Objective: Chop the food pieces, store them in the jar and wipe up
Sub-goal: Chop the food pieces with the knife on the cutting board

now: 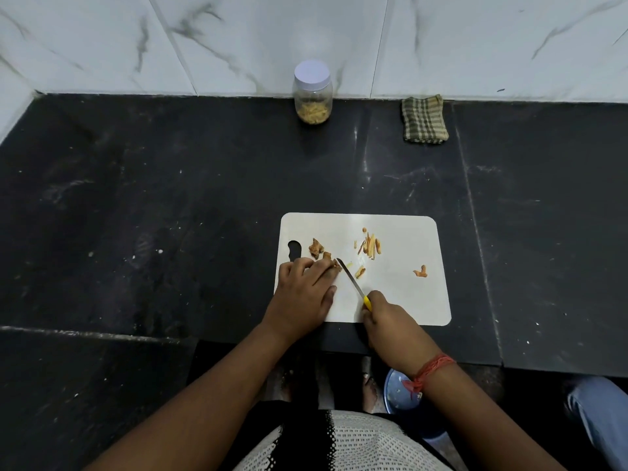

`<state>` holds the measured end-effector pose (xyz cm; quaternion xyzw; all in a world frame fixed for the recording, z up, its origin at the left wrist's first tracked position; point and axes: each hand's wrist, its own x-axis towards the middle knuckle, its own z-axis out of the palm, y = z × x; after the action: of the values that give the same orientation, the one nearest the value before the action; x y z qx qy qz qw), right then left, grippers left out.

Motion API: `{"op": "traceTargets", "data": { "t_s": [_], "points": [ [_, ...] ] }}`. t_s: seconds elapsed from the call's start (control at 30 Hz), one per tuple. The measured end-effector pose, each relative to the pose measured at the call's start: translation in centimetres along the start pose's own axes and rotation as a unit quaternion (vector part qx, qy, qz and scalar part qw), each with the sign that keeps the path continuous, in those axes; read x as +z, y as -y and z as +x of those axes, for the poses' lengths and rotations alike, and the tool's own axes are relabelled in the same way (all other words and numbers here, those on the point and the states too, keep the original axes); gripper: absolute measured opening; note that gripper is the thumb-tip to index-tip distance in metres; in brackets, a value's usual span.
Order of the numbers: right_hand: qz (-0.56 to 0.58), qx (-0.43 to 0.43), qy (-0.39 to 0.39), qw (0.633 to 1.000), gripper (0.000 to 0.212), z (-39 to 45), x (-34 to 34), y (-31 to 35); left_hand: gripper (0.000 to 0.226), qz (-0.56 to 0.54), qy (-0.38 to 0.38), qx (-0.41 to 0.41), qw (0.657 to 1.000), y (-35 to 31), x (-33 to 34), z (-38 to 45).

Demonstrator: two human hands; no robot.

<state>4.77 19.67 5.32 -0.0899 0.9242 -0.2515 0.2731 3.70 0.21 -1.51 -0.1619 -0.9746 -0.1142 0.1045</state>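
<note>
Gripping the knife (353,282), the right hand (385,321) angles its blade up-left.

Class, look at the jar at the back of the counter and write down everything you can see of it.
The jar is a small clear container, plastic or glass by its look, with a pale, flat, round screw lid that is on. It stands upright on the dark counter, right by the foot of the marbled wall, left of the folded checked cloth and apart from it. The bottom part holds pale yellowish cut strips; the rest looks empty. Nothing else touches it.
</note>
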Motion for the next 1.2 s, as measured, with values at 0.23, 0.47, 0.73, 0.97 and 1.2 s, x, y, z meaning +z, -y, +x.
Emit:
{"op": "traceTargets", "data": {
  "t_s": [0.23, 0.47, 0.73, 0.97, 1.2],
  "points": [
    [-0.016, -0.015, -0.006, 1.000, 0.009, 0.16, 0.15, 0.12, 0.037, 0.002, -0.006, -0.003, 1.000, -0.08, -0.08, -0.05],
    [-0.038, -0.014, -0.014, 0.999, 0.008, 0.39, 0.23, -0.15, 0.040, 0.000, 0.007, -0.008, 1.000, -0.17, -0.23, -0.04],
    [-0.034, -0.015, -0.017, 0.999, 0.006, 0.35, -0.11, 0.08, 0.040, -0.004, 0.010, -0.010, 1.000, -0.18, -0.23, -0.05],
    [-0.039, -0.017, -0.013, 0.999, 0.007, 0.43, 0.06, 0.05, 0.040, -0.003, 0.017, -0.012, 1.000, -0.15, -0.27, -0.01],
    [-0.071, -0.004, 0.018, 0.997, 0.010, 0.76, 0.21, -0.06, 0.039, -0.004, 0.017, -0.011, 1.000, -0.19, -0.37, -0.02]
  ]
}}
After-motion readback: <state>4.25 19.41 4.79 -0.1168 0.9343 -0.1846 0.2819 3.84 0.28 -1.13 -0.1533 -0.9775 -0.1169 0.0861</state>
